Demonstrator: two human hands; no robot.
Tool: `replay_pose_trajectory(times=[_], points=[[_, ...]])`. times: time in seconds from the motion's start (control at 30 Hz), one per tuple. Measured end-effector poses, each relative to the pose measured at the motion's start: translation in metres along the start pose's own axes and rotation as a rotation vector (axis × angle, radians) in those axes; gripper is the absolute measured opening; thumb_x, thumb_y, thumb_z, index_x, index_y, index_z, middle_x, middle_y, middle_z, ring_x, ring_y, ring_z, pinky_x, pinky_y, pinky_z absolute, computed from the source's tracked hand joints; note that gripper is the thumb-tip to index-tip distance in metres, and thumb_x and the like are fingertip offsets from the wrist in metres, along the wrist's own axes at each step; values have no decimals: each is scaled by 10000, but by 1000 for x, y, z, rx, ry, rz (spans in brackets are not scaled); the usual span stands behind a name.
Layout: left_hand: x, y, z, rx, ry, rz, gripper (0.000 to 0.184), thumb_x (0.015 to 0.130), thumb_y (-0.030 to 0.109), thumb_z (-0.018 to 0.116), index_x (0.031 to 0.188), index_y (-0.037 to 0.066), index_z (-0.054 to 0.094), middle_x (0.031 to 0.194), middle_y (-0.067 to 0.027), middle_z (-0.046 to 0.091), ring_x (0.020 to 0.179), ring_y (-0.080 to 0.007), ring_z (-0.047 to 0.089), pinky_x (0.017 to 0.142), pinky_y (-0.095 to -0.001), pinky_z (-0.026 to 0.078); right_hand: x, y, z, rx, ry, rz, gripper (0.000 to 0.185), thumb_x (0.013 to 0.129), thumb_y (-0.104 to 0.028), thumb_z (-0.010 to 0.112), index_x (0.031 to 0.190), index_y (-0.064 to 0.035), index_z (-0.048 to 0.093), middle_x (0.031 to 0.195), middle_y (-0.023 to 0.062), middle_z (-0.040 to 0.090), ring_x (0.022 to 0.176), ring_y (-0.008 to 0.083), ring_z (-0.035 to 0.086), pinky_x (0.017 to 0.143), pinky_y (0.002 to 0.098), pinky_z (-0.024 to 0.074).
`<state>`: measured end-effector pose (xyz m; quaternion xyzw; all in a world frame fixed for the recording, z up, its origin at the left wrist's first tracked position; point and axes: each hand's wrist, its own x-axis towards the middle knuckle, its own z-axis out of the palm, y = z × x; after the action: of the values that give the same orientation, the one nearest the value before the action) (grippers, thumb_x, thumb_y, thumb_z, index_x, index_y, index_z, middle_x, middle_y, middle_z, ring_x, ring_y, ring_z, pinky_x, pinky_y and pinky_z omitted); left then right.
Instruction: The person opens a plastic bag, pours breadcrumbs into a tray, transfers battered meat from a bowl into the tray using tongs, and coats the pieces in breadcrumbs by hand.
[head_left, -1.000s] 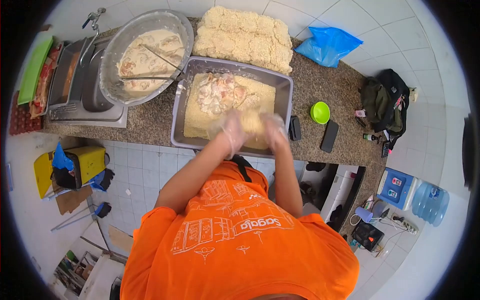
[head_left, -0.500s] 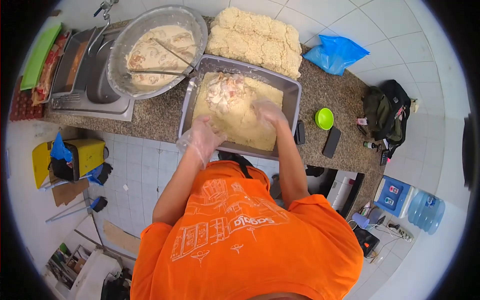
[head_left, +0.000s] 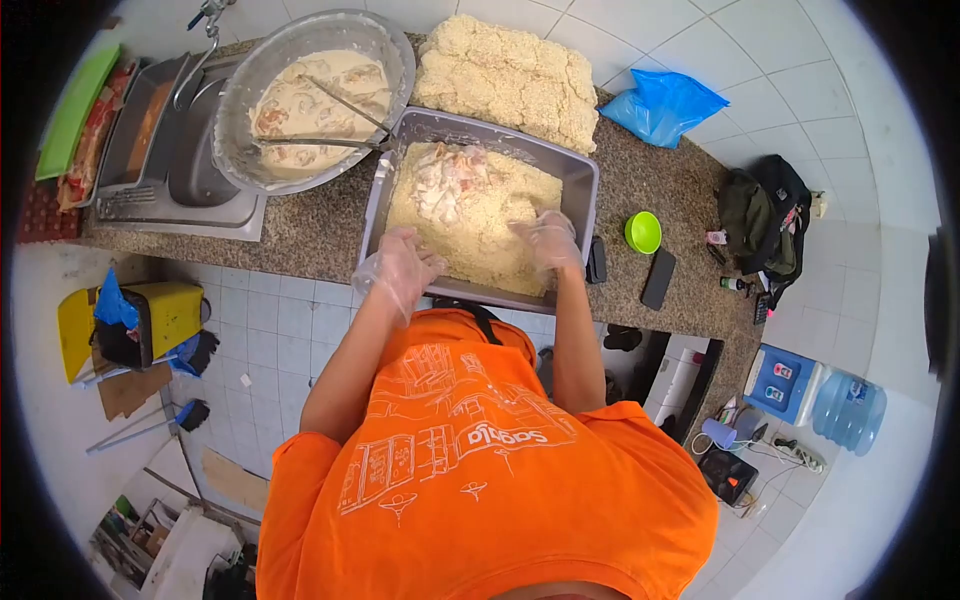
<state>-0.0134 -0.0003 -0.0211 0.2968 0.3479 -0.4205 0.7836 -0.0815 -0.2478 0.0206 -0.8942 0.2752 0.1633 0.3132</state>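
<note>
A grey plastic tub stands on the counter, lined with pale breadcrumbs. A heap of batter-coated meat pieces lies on the crumbs towards the back left. My left hand, in a clear plastic glove, rests at the tub's near left edge, fingers stretched over the crumbs. Also gloved, my right hand is at the right side of the tub with its fingertips at the crumbs. Neither hand visibly holds anything.
Behind left is a large bowl of battered meat with metal tongs. Crumb-coated pieces are stacked behind the tub. Rightward are a blue bag, green bowl and phone. A sink is far left.
My right hand has drawn back slightly towards me and to the right. My left hand has stayed near the same edge. The view has shifted slightly.
</note>
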Motion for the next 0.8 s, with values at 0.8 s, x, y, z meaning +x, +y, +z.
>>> replay_pose_trajectory(times=[0.8], points=[[4,0,-7,-15,0,53,788,886,344,441,1483,-36,95,1493,-301,130,1418,-408,137,1146,-530,165,78,-56,-122,858,44,-208,703,842,-240,733,1355,92,387,1190,140,594,996,181,601,730,319,544]])
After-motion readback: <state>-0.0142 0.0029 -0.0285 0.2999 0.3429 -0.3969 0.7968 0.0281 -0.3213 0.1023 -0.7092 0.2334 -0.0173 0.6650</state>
